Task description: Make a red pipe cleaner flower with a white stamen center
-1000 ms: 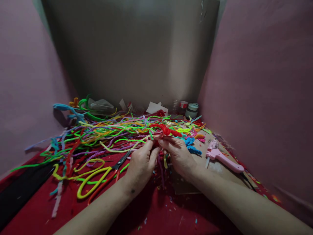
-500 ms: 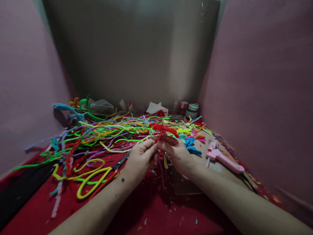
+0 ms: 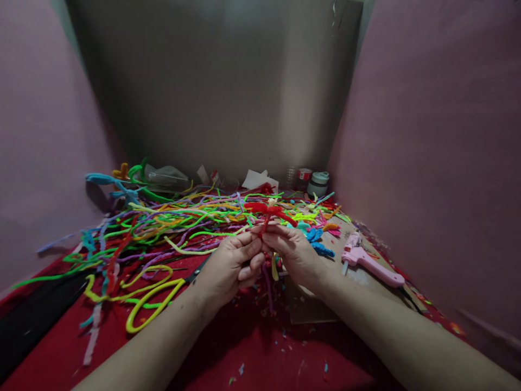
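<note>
Between my two hands stands a red pipe-cleaner flower [image 3: 266, 209] with a pale yellow-white centre at its top. My left hand [image 3: 240, 258] pinches its lower stem between thumb and forefinger, the other fingers curled. From the other side my right hand [image 3: 295, 252] also pinches the stem; its fingers are closed and partly overlap the left fingertips. The exact grip point is hidden by the fingers. Scissors [image 3: 152, 307] with a yellow handle lie beside my left wrist, partly covered by the arm. A purple pipe cleaner [image 3: 268, 288] lies below my hands.
Loose coloured pipe cleaners [image 3: 195, 209] cover the left and middle of the red cloth [image 3: 252, 353]. At right a pink glue gun [image 3: 372, 263] rests on a cardboard sheet [image 3: 309, 309], near blue pipe-cleaner pieces [image 3: 321, 247]. A lidded jar [image 3: 318, 184] stands at the back wall.
The red flower has turned in my fingers, so its centre and petals show more spread. My left hand has rotated slightly and its lower fingers show more. The view has shifted a little.
</note>
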A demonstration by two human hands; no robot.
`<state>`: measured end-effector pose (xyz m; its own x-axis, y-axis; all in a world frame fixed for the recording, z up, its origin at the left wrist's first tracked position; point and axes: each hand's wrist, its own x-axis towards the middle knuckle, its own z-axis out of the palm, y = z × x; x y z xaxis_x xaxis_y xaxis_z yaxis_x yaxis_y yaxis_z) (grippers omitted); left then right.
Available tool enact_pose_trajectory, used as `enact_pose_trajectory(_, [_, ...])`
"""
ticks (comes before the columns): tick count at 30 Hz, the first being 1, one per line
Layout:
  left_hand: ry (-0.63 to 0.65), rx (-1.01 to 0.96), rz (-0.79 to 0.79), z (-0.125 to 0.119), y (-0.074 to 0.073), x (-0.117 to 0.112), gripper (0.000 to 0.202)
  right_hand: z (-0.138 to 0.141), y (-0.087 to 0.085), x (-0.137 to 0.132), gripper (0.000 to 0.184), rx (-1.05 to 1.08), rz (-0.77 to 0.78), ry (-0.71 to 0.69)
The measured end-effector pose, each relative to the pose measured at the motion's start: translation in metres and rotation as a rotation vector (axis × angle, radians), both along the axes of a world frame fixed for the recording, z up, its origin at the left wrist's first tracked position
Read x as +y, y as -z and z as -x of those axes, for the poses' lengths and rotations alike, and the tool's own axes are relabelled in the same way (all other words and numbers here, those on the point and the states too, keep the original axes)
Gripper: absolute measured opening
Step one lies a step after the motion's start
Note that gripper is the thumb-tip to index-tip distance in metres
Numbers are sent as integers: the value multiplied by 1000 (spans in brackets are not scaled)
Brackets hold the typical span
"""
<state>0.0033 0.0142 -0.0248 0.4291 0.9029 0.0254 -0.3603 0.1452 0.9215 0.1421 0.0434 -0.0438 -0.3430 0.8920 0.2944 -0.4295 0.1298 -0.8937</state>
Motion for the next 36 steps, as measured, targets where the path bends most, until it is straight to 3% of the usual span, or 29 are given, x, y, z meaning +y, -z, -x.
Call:
enact_pose_trajectory(10, [186,-43,83,12,-1,5,13,-2,-4,1,20,40,67,-132])
enact_pose_trajectory(29, [305,-145,60,12,2,1,13,-1,-13,-13,21,126,94,-213])
enact_pose_trajectory(33, [222,-11,16,7,-1,2,22,-1,-6,-4,19,132,98,-175])
enact_pose_trajectory(36, [-30,265,-172,0,-1,1,26,0,-4,1,15,163,138,-66])
